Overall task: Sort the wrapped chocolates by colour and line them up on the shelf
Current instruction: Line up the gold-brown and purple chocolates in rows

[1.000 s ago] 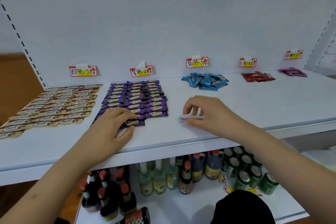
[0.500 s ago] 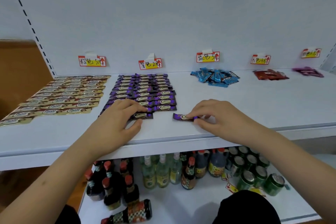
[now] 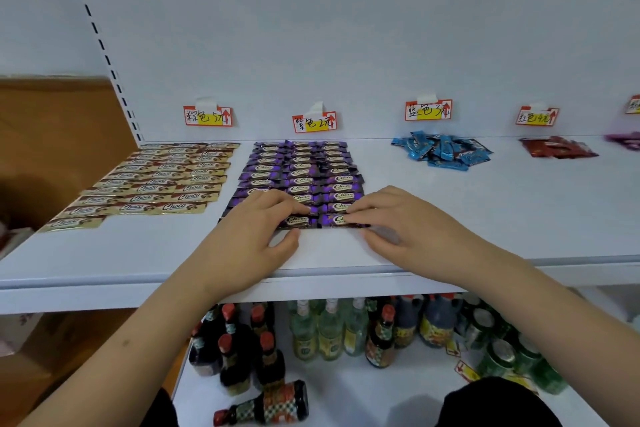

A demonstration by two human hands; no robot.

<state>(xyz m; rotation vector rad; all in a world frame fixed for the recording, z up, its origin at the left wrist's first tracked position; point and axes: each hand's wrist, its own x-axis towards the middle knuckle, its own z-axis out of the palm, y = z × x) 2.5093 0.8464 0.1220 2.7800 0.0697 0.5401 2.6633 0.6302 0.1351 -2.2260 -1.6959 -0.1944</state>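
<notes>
Purple wrapped chocolates [image 3: 300, 166] lie in three neat columns on the white shelf [image 3: 485, 218]. My left hand [image 3: 256, 229] rests on the front row, fingertips on a purple bar [image 3: 298, 220] in the middle column. My right hand [image 3: 398, 222] presses its fingertips on another purple bar [image 3: 336, 219] at the front of the right column. Brown and gold chocolates [image 3: 156, 184] are lined up in rows to the left. Blue chocolates [image 3: 441, 150], red chocolates [image 3: 557, 147] and pink chocolates [image 3: 625, 140] lie in loose piles to the right.
Price tags [image 3: 314, 121] are taped to the back wall above each group. Below the shelf stand dark sauce bottles [image 3: 239, 357], pale bottles [image 3: 325, 329] and green cans [image 3: 502, 354]. One bottle [image 3: 266, 406] lies on its side.
My right hand slid a purple bar leftward from the open shelf into the front of the right column. The left hand stayed on the front row. The view shifted right.
</notes>
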